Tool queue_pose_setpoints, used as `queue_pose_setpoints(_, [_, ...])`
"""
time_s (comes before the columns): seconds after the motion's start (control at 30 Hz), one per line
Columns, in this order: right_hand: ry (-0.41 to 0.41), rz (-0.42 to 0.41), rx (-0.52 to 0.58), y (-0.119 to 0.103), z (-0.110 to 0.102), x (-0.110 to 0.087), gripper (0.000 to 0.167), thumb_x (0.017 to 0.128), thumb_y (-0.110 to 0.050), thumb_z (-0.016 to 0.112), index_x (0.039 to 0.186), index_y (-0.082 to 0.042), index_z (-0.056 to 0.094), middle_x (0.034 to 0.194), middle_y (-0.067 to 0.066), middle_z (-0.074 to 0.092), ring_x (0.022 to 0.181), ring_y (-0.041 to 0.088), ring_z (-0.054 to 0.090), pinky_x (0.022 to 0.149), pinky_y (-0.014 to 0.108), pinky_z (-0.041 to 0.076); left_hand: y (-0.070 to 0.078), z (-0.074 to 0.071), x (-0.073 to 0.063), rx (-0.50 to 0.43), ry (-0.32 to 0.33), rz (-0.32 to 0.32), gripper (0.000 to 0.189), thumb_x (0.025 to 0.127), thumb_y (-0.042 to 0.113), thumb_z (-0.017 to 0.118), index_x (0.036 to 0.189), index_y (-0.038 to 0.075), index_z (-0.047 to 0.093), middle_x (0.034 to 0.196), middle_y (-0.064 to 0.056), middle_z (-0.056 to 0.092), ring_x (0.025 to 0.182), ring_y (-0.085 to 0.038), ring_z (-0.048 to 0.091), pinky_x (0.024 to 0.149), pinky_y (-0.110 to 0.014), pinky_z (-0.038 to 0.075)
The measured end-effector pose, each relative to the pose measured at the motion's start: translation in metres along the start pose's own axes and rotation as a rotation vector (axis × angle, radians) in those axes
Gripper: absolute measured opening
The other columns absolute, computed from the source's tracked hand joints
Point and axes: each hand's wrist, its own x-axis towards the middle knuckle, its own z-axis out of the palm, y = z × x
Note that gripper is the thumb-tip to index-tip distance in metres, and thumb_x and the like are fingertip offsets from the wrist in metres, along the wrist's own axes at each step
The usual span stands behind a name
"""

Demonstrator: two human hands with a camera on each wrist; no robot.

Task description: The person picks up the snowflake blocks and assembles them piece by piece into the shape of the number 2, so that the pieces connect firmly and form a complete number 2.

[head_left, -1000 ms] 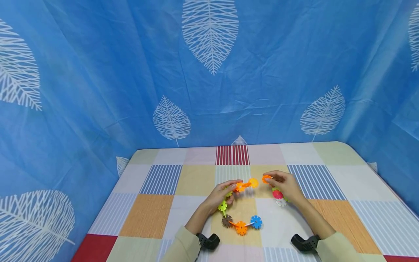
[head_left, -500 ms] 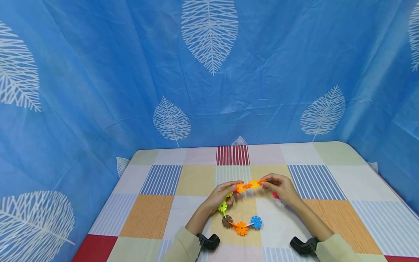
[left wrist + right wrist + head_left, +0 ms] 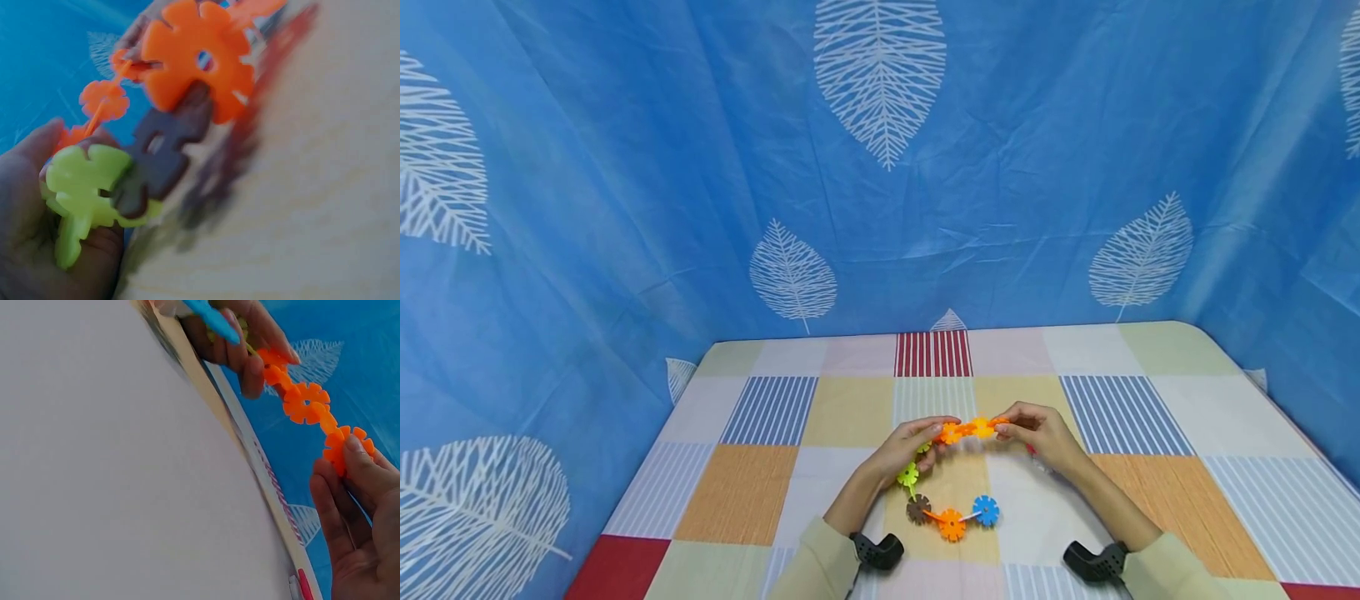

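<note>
The left hand [image 3: 898, 450] grips the chain [image 3: 951, 432] near its orange and green discs, while the right hand [image 3: 1047, 437] pinches the orange disc [image 3: 335, 454] at its far end; whether that one is fully seated is hard to tell. The rest is joined, curving through a brown disc [image 3: 918, 509] to a blue disc [image 3: 986, 511], an end well apart from the right hand, so the curve stands open. Red and white pieces, partly hidden, remain beside that hand. The discs look like smooth plastic, petal-edged, slotted crosswise, above a patchwork-covered table [image 3: 850, 408].
</note>
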Motion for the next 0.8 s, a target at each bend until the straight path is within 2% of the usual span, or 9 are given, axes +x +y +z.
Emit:
queue_pose_setpoints(0.13, [-0.033, -0.011, -0.032, -0.010, 0.000, -0.001, 0.011, 0.083, 0.010, 0.060, 0.090, 0.004, 0.066, 0.081, 0.018, 0.063, 0.070, 0.029, 0.062, 0.051, 0.032, 0.050, 0.001, 0.002, 0.000, 0.012, 0.014, -0.009, 0.043, 0.098, 0.031, 0.044, 0.132, 0.006, 0.050, 0.075, -0.003, 0.047, 0.045, -0.006, 0.038, 0.044, -0.018, 0.038])
queue_pose_setpoints(0.23, [-0.044, 0.000, -0.127, -0.013, -0.007, 0.002, 0.012, 0.084, 0.001, 0.063, 0.096, 0.000, 0.067, 0.085, 0.013, 0.066, 0.075, 0.025, 0.064, 0.061, 0.030, 0.053, 0.002, 0.004, 0.001, 0.032, 0.031, -0.013, 0.040, 0.098, 0.029, 0.045, 0.131, 0.008, 0.051, 0.079, -0.004, 0.048, 0.046, -0.006, 0.039, 0.044, -0.018, 0.038])
queue_pose_setpoints(0.33, [-0.007, 0.043, -0.311, -0.009, -0.021, 0.003, 0.023, 0.086, -0.012, 0.065, 0.108, -0.004, 0.066, 0.094, 0.008, 0.067, 0.081, 0.022, 0.062, 0.069, 0.031, 0.053, 0.002, 0.007, 0.001, 0.052, 0.054, -0.003, 0.038, 0.098, 0.028, 0.046, 0.131, 0.010, 0.052, 0.082, -0.004, 0.049, 0.047, -0.007, 0.040, 0.045, -0.018, 0.039])
queue_pose_setpoints(0.43, [0.061, 0.099, -0.560, -0.002, -0.034, 0.002, 0.033, 0.087, -0.018, 0.065, 0.117, -0.003, 0.062, 0.101, 0.011, 0.065, 0.088, 0.028, 0.059, 0.073, 0.040, 0.050, 0.001, 0.007, 0.001, 0.049, 0.080, -0.004, 0.038, 0.097, 0.026, 0.046, 0.132, 0.010, 0.051, 0.082, -0.004, 0.050, 0.047, -0.007, 0.040, 0.045, -0.019, 0.039])
queue_pose_setpoints(0.5, [0.079, 0.135, -0.696, 0.004, -0.040, -0.001, 0.033, 0.087, -0.018, 0.065, 0.116, -0.001, 0.063, 0.104, 0.015, 0.062, 0.091, 0.033, 0.056, 0.074, 0.046, 0.048, 0.001, 0.006, 0.001, 0.047, 0.092, -0.012, 0.038, 0.098, 0.025, 0.046, 0.132, 0.009, 0.050, 0.081, -0.003, 0.050, 0.047, -0.007, 0.040, 0.045, -0.019, 0.039])
queue_pose_setpoints(0.57, [0.071, 0.138, -0.785, 0.009, -0.043, -0.002, 0.031, 0.085, -0.016, 0.067, 0.111, 0.001, 0.065, 0.104, 0.019, 0.058, 0.093, 0.038, 0.053, 0.075, 0.050, 0.045, 0.000, 0.006, 0.001, 0.046, 0.097, -0.020, 0.038, 0.098, 0.025, 0.046, 0.132, 0.010, 0.051, 0.081, -0.003, 0.051, 0.047, -0.007, 0.040, 0.045, -0.019, 0.039])
queue_pose_setpoints(0.67, [0.069, 0.121, -0.819, 0.015, -0.044, -0.002, 0.023, 0.082, -0.014, 0.070, 0.101, -0.001, 0.069, 0.101, 0.020, 0.056, 0.092, 0.038, 0.049, 0.074, 0.050, 0.041, 0.001, 0.005, 0.002, 0.042, 0.093, -0.019, 0.038, 0.098, 0.027, 0.045, 0.132, 0.011, 0.051, 0.080, -0.004, 0.051, 0.048, -0.007, 0.040, 0.045, -0.019, 0.039])
queue_pose_setpoints(0.8, [0.133, 0.111, -0.782, 0.017, -0.042, 0.001, 0.016, 0.079, -0.011, 0.073, 0.089, -0.002, 0.066, 0.090, 0.013, 0.058, 0.084, 0.031, 0.051, 0.071, 0.042, 0.041, 0.003, 0.005, 0.002, 0.025, 0.089, -0.017, 0.038, 0.098, 0.027, 0.045, 0.131, 0.010, 0.051, 0.077, -0.005, 0.050, 0.048, -0.008, 0.040, 0.045, -0.020, 0.038])
